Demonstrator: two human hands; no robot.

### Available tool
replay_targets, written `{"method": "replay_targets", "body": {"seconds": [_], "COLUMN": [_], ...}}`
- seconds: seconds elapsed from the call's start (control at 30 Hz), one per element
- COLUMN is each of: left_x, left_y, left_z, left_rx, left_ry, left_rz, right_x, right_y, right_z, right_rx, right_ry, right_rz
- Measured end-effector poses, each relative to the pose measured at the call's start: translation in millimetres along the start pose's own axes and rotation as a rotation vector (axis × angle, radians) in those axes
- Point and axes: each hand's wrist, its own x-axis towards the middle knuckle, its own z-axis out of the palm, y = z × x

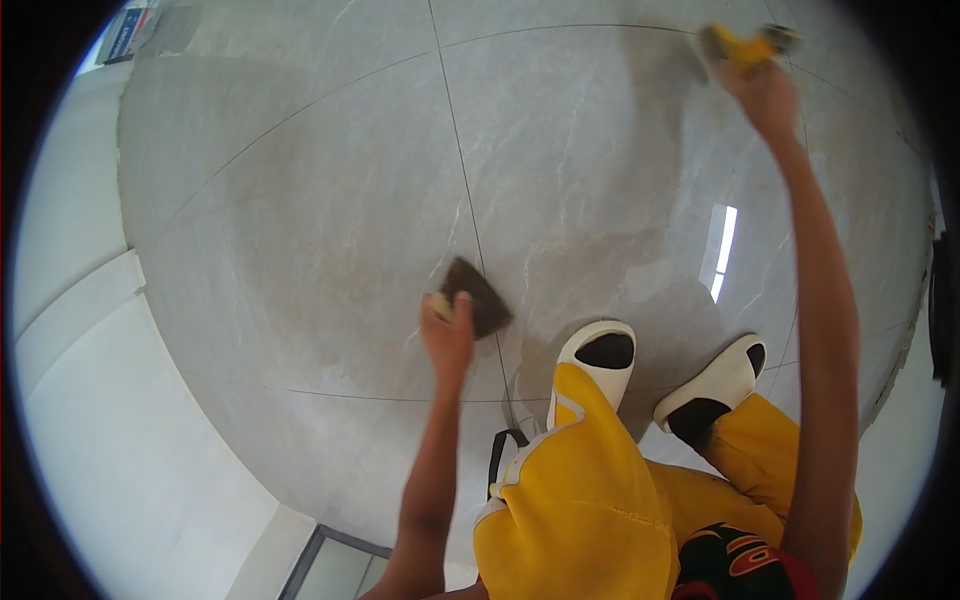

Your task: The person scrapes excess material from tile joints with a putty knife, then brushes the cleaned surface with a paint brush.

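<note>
My left hand (448,335) is closed round the light handle of a scraper with a wide dark blade (478,300), held over the grey tiled floor (330,220) beside a joint line. At the upper right, my right arm is stretched out. My right hand (765,92) grips a yellow tool (745,48), blurred, at the floor; its exact kind cannot be made out. A dark edge shows at each end of it.
My feet in white slip-on shoes (622,375) stand on the tiles at the lower right. White walls (120,430) curve along the left. A framed panel (335,565) is at the bottom left, and a blue printed item (122,35) lies at the top left.
</note>
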Motion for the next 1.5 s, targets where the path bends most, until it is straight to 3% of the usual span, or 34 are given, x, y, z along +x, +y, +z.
{"method": "replay_targets", "body": {"seconds": [0.07,0.17,0.2,0.27,0.37,0.4,0.5,0.53,0.63,0.67,0.77,0.87,0.93,1.0,1.1,1.13,1.17,1.23,1.3,1.37,1.4,1.47,1.5], "left_x": [-17.4,-14.7,-14.8,-8.5,-16.8,-17.6,0.8,8.1,15.9,19.2,50.0,67.5,65.7,53.5,39.3,39.6,37.4,36.1,38.6,56.6,72.4,107.5,129.8], "left_y": [29.3,55.3,58.8,73.7,45.4,42.4,99.6,101.8,65.9,63.1,77.7,113.5,75.5,80.4,113.7,127.9,156.8,196.2,250.4,291.3,300.5,303.8,301.3], "left_z": [16.8,64.1,62.1,65.5,35.5,43.7,62.1,63.9,45.9,40.3,82.5,84.7,63.2,40.9,76.8,107.9,132.9,194.4,227.4,236.1,235.9,202.4,177.7], "left_rx": [-0.093,0.004,0.036,0.078,-0.253,-0.137,-0.034,-0.080,-0.033,-0.227,0.056,0.099,0.050,-0.137,0.007,-0.087,-0.163,-0.084,0.060,0.121,0.062,-0.133,-0.271], "left_ry": [-0.015,0.192,0.126,0.010,0.035,0.125,-0.033,-0.057,0.168,0.076,0.167,-0.018,0.088,0.035,-0.003,-0.030,-0.148,-0.254,-0.476,-0.447,-0.367,-0.205,-0.116], "left_rz": [-0.094,0.096,0.078,0.061,-0.069,0.083,0.012,-0.014,0.116,-0.042,0.215,0.222,0.293,0.013,0.248,0.299,0.250,0.479,0.569,0.686,0.735,0.793,0.804], "right_x": [-7.3,-58.1,-79.3,-113.5,-133.1,-132.8,-140.5,-149.0,-143.3,-146.1,-139.4,-148.9,-144.3,-147.8,-167.6,-175.0,-179.7,-190.0,-199.0,-203.6,-203.6,-241.3,-258.7], "right_y": [47.5,59.4,48.5,40.8,34.7,33.8,7.9,8.2,-4.7,2.3,-3.7,-19.8,-23.5,-14.8,-23.5,-27.3,-32.0,-40.4,-37.4,-40.9,-50.0,-78.9,-98.8], "right_z": [-30.2,-67.0,-73.5,-70.0,-91.7,-98.9,-87.9,-81.9,-105.2,-101.4,-91.8,-82.8,-104.9,-113.3,-91.6,-85.8,-83.6,-79.7,-77.5,-77.3,-77.4,-65.9,-66.3], "right_rx": [0.115,0.133,0.136,0.152,0.412,0.418,0.453,0.427,0.463,0.357,0.581,0.567,0.616,0.711,0.930,0.926,0.919,0.913,0.968,1.066,1.080,1.083,1.175], "right_ry": [0.081,-0.118,-0.182,-0.105,-0.114,-0.327,-0.373,-0.314,-0.245,-0.159,-0.348,-0.216,-0.236,-0.272,-0.192,-0.183,-0.153,-0.094,-0.088,-0.043,-0.012,-0.195,-0.359], "right_rz": [-0.015,0.175,0.210,0.050,0.124,0.338,0.282,0.116,0.073,0.122,0.292,0.046,0.028,0.098,0.266,0.206,0.171,0.105,0.238,0.461,0.458,0.490,0.330]}}
